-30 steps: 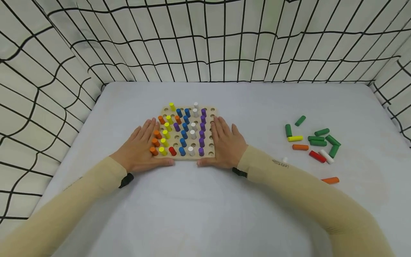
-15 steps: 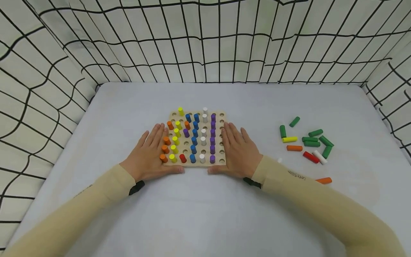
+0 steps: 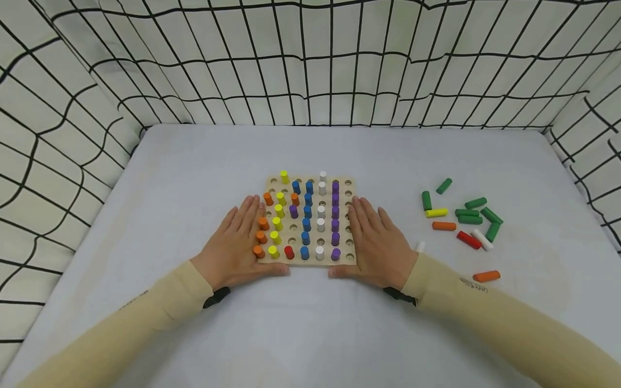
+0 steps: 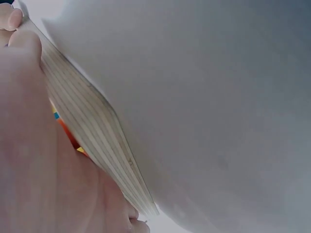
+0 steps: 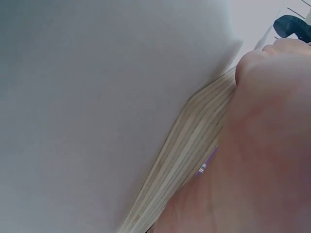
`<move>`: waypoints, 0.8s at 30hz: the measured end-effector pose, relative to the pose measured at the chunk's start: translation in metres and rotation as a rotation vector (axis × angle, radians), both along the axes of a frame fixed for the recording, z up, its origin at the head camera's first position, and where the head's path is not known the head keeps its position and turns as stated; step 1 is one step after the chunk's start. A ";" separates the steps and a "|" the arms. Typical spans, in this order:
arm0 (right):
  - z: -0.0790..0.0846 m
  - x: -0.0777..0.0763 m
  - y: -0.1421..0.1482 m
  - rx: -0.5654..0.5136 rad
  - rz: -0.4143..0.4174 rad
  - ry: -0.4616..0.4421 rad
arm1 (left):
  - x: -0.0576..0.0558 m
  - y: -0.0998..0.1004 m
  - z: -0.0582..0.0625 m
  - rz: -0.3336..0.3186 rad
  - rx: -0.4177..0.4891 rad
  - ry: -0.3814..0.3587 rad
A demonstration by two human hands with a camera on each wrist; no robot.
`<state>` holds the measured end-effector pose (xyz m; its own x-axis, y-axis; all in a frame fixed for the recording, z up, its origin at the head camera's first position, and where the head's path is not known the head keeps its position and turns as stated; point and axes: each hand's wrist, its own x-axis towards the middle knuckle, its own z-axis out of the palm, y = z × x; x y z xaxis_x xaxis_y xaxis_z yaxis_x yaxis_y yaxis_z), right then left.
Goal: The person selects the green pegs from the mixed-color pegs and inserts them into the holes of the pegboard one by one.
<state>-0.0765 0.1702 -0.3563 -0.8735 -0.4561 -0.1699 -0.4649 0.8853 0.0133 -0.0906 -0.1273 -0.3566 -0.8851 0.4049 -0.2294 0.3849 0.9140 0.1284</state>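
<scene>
A square wooden pegboard [image 3: 312, 262] lies flat on the white table, flanked by both hands. Along its left side rests my left hand [image 3: 234, 250], fingers straight, the thumb reaching along the front edge. My right hand [image 3: 380, 249] mirrors it on the right side, with fingers straight too. Coloured pegs stand in the board: an orange peg [image 3: 259, 251], a yellow peg [image 3: 274, 252], a red peg [image 3: 289, 252], a blue peg [image 3: 304, 253], a white peg [image 3: 319, 253], a purple peg [image 3: 336, 254] and several others. Both wrist views show the layered board edge [image 4: 92, 121] against the palms.
Loose pegs lie on the table at the right: several green ones, such as a green peg [image 3: 491, 215], plus a loose yellow peg [image 3: 436, 213], red peg [image 3: 468, 240] and orange peg [image 3: 487, 276]. A black-grid wall [image 3: 320, 75] borders the table's back and sides.
Both hands and the pegboard between them have slid to the right and nearer to me. The loose pegs shift slightly left in view; the pegs in the board keep their places.
</scene>
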 end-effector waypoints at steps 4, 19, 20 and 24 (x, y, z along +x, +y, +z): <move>-0.001 0.006 0.008 0.005 0.002 0.014 | 0.004 0.007 0.000 -0.019 0.000 0.009; 0.011 0.004 0.038 -0.017 0.039 -0.125 | 0.007 0.017 0.001 -0.113 -0.037 0.060; 0.016 0.001 0.041 -0.037 0.032 -0.169 | 0.006 0.016 0.000 -0.122 -0.040 0.055; 0.037 -0.006 0.057 -0.101 0.023 -0.213 | 0.005 0.009 -0.001 -0.148 -0.046 0.055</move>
